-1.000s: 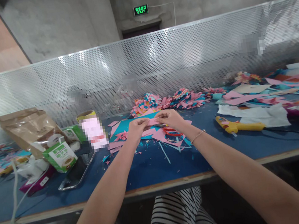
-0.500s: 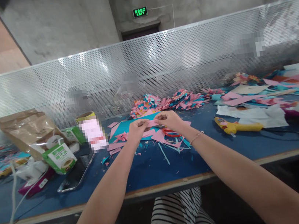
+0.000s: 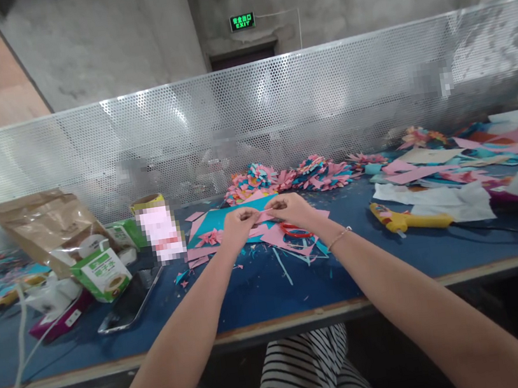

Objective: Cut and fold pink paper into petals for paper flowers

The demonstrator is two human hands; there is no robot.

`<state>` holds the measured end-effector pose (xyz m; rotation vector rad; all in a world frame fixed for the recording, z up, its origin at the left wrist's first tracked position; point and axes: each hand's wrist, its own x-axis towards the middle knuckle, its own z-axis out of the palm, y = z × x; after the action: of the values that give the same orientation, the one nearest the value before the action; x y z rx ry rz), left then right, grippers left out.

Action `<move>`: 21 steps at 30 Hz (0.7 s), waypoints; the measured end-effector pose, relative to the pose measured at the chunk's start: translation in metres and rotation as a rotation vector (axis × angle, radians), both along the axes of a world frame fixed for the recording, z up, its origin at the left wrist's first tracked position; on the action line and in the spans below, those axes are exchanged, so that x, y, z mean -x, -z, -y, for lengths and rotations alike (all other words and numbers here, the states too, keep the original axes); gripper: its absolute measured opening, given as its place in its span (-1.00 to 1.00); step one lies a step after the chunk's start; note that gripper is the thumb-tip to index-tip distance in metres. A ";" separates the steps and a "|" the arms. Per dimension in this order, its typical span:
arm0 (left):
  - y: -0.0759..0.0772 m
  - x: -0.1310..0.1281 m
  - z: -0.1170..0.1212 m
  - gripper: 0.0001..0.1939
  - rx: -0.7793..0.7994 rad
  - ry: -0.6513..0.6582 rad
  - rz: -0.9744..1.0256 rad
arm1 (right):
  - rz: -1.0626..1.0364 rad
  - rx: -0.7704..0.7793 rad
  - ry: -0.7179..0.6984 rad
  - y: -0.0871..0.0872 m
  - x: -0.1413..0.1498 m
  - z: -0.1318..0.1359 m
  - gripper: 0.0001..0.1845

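A small piece of pink paper (image 3: 264, 215) is pinched between my left hand (image 3: 240, 223) and my right hand (image 3: 288, 208), above the middle of the table. The fingers of both hands are closed on it, the left on one end and the right on the other. Beneath them lies a blue paper sheet (image 3: 220, 216) with loose pink pieces over it. Red-handled scissors (image 3: 295, 230) rest just below my right hand, partly covered by pink scraps. To the left of my left hand sits a small pink cut-paper flower (image 3: 210, 237).
Fringed paper flowers (image 3: 323, 172) are heaped behind my hands. On the right lie a yellow glue gun (image 3: 412, 221) with a black cord and piled paper scraps. On the left stand a brown paper bag (image 3: 46, 227), a green-and-white box (image 3: 101, 274), a phone (image 3: 132, 302) and a purple tissue box (image 3: 59, 319).
Both hands stay in nearly the same spot, still gripping the pink paper. Only slight finger movement shows, and the whole view has shifted a little.
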<state>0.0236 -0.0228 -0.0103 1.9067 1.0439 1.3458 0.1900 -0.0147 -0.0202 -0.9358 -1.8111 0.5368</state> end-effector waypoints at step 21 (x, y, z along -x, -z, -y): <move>0.002 0.001 -0.003 -0.82 0.093 0.059 0.117 | -0.085 0.064 -0.028 0.002 0.000 -0.004 -0.74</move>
<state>0.0227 -0.0199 -0.0128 1.7560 0.9679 1.3350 0.1903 -0.0103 -0.0220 -0.9182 -1.7419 0.6463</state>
